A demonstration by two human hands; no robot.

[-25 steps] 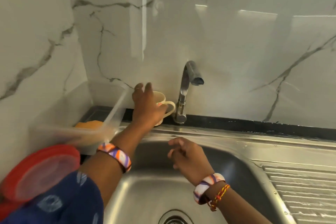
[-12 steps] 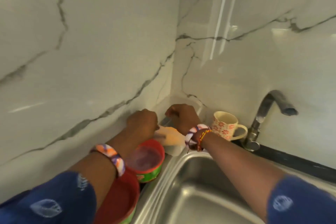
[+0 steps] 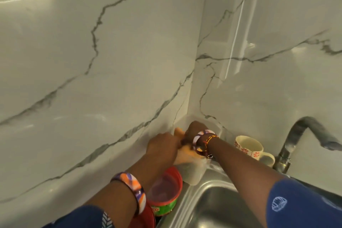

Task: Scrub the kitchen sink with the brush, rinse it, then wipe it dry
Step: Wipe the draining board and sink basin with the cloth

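The sink (image 3: 212, 207), a steel basin, fills the lower right of the view with the tap (image 3: 296, 139) at its back edge. Scrubbing has not begun, by the look of it: this reads as the fetching step, both hands reaching into the clear plastic tub (image 3: 194, 174) that sits in the back left corner of the counter, where the two marble walls meet. Something pale orange shows inside it, perhaps a sponge; no brush can be made out. The left hand (image 3: 162, 148) curls over the tub's near rim, and the right hand (image 3: 192, 131) dips inside it; whether either pinches anything cannot be told. Next the person would need to lift the scrubber clear and carry it over the basin. A red-lidded green container (image 3: 164, 196) stands just before the tub, contents hidden. A flowered mug (image 3: 248, 147) stands upright and looks empty between tub and tap.
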